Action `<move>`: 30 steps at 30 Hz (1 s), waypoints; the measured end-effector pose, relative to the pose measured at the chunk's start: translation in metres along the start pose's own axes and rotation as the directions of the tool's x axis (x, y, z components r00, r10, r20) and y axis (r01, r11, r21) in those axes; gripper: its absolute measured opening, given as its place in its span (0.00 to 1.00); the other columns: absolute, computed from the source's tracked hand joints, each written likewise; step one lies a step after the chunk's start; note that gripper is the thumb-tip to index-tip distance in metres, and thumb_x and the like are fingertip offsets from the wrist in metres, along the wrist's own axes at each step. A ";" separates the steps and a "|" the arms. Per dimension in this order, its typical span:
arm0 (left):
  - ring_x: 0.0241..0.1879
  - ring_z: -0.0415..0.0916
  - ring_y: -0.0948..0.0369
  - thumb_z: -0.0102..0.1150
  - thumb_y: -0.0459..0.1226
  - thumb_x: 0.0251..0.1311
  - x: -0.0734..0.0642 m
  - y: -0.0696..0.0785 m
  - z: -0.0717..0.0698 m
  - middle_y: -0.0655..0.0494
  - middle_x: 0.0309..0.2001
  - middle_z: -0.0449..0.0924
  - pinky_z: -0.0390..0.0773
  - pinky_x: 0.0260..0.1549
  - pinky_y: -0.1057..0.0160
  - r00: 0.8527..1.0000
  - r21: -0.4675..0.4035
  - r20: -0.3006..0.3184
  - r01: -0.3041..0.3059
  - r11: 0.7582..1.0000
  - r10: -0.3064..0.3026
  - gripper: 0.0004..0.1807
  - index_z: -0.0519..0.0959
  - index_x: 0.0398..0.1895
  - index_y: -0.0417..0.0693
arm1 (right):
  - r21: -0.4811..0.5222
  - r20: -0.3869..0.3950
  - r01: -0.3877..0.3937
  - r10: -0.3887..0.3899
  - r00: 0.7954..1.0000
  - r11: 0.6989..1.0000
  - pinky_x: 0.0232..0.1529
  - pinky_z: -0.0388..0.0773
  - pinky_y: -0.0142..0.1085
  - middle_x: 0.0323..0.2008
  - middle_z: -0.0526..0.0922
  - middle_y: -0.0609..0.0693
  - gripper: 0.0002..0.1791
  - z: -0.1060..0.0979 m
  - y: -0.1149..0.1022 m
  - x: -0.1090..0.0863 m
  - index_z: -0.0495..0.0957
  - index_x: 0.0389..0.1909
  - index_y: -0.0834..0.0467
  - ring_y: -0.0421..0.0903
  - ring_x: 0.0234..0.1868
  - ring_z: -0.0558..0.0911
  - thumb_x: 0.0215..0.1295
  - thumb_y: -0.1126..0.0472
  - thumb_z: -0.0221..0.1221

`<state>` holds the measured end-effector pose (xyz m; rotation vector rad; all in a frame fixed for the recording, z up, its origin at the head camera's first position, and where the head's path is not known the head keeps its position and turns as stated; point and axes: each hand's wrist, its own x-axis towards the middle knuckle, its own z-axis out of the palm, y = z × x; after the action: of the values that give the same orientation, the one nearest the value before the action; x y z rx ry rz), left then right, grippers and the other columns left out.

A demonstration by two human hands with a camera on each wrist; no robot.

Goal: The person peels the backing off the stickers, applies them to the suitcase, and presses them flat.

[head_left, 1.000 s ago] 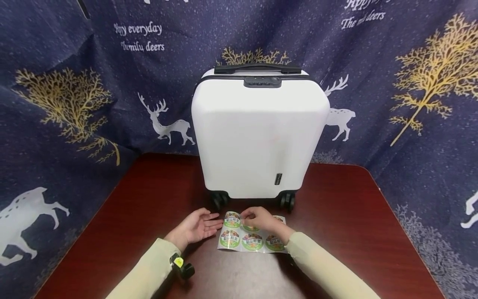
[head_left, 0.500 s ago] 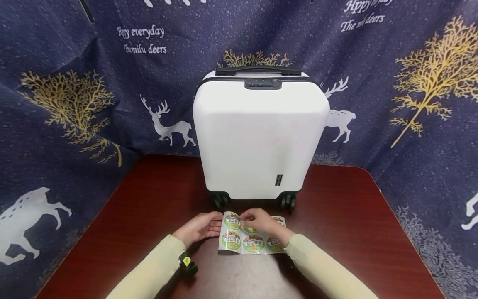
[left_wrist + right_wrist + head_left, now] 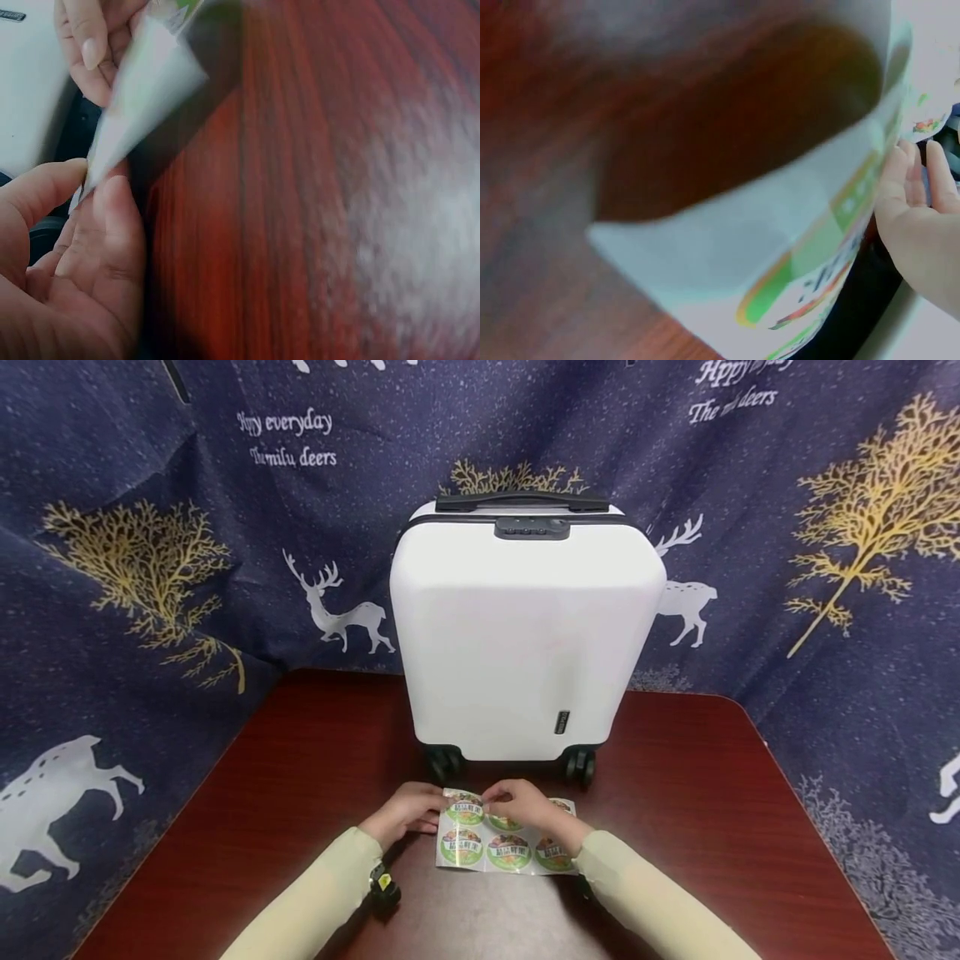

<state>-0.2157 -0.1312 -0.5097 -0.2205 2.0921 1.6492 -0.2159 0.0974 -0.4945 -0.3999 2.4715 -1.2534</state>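
A glossy sheet of round fruit-label stickers (image 3: 508,852) lies in front of the suitcase, its near part bowed up off the table in the wrist views. My left hand (image 3: 408,810) pinches its left edge; in the left wrist view the thumb (image 3: 56,184) and curled fingers meet at that edge. With thumb and forefinger, my right hand (image 3: 528,806) holds the far edge between two stickers and covers part of the sheet. The right wrist view has that hand (image 3: 922,225) at the right, beside the curved sheet (image 3: 705,277).
A white suitcase (image 3: 525,635) with black wheels and a combination lock stands upright just behind the sheet. Beneath everything is a dark red wooden table (image 3: 690,810). A blue curtain (image 3: 225,610) printed with deer and trees hangs around the back and sides.
My left hand has come in from the left, turned from palm-up, and taken hold of the sticker sheet's left edge. The right hand has kept its grip in nearly the same place.
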 end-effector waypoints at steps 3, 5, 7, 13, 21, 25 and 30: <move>0.30 0.83 0.62 0.61 0.32 0.62 0.000 0.001 0.000 0.42 0.38 0.87 0.87 0.32 0.63 1.000 0.009 -0.001 -0.010 1.000 0.010 0.26 0.72 0.61 0.22 | 0.001 -0.005 -0.016 0.016 1.000 1.000 0.47 0.78 0.37 0.46 0.88 0.56 0.11 0.001 -0.002 0.000 0.85 0.46 0.62 0.44 0.44 0.82 0.67 0.61 0.65; 0.32 0.83 0.62 0.60 0.31 0.62 0.001 0.001 0.000 0.40 0.40 0.86 0.87 0.34 0.63 1.000 -0.006 0.013 -0.011 1.000 0.011 0.27 0.71 0.61 0.21 | -0.003 -0.018 -0.011 0.011 1.000 1.000 0.47 0.79 0.38 0.45 0.88 0.55 0.11 0.001 -0.003 0.002 0.85 0.45 0.62 0.44 0.44 0.82 0.66 0.61 0.65; 0.32 0.83 0.62 0.61 0.31 0.61 0.001 0.001 -0.001 0.42 0.40 0.86 0.87 0.35 0.65 1.000 -0.031 0.028 -0.006 1.000 0.007 0.27 0.70 0.61 0.21 | -0.011 -0.032 0.001 -0.001 0.999 1.000 0.48 0.79 0.39 0.44 0.88 0.55 0.10 0.003 -0.004 0.003 0.85 0.45 0.62 0.45 0.45 0.82 0.66 0.61 0.65; 0.30 0.83 0.64 0.60 0.29 0.60 0.002 0.000 -0.005 0.49 0.35 0.86 0.86 0.34 0.69 0.998 -0.073 0.059 0.026 0.997 -0.022 0.24 0.72 0.58 0.23 | -0.043 -0.051 0.073 -0.075 0.996 0.996 0.47 0.79 0.38 0.41 0.88 0.56 0.09 0.009 -0.009 0.009 0.85 0.43 0.64 0.45 0.42 0.82 0.65 0.63 0.65; 0.33 0.84 0.64 0.59 0.29 0.61 0.005 -0.004 -0.010 0.52 0.34 0.86 0.86 0.38 0.67 0.994 -0.091 0.106 0.037 0.995 -0.027 0.21 0.75 0.56 0.24 | 0.003 -0.040 0.076 -0.076 0.996 0.997 0.39 0.73 0.32 0.35 0.84 0.55 0.09 0.017 -0.015 0.016 0.85 0.42 0.66 0.40 0.35 0.75 0.64 0.66 0.66; 0.32 0.83 0.65 0.58 0.29 0.61 0.006 -0.004 -0.011 0.54 0.32 0.86 0.86 0.38 0.67 0.992 -0.091 0.124 0.047 0.995 -0.035 0.19 0.77 0.54 0.26 | 0.007 -0.039 0.077 -0.076 0.996 0.997 0.37 0.72 0.30 0.33 0.83 0.54 0.09 0.018 -0.013 0.020 0.85 0.42 0.66 0.39 0.33 0.74 0.64 0.66 0.66; 0.33 0.84 0.64 0.58 0.29 0.62 0.008 -0.003 -0.013 0.55 0.32 0.86 0.86 0.39 0.66 0.988 -0.099 0.144 0.064 0.993 -0.049 0.13 0.80 0.48 0.31 | 0.032 -0.024 0.077 -0.076 0.997 0.997 0.37 0.71 0.30 0.32 0.82 0.54 0.10 0.020 -0.010 0.023 0.85 0.44 0.66 0.40 0.33 0.74 0.63 0.67 0.67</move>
<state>-0.2251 -0.1432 -0.5137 -0.1887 1.8815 1.6902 -0.2273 0.0683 -0.5017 -0.4778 2.4725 -1.3344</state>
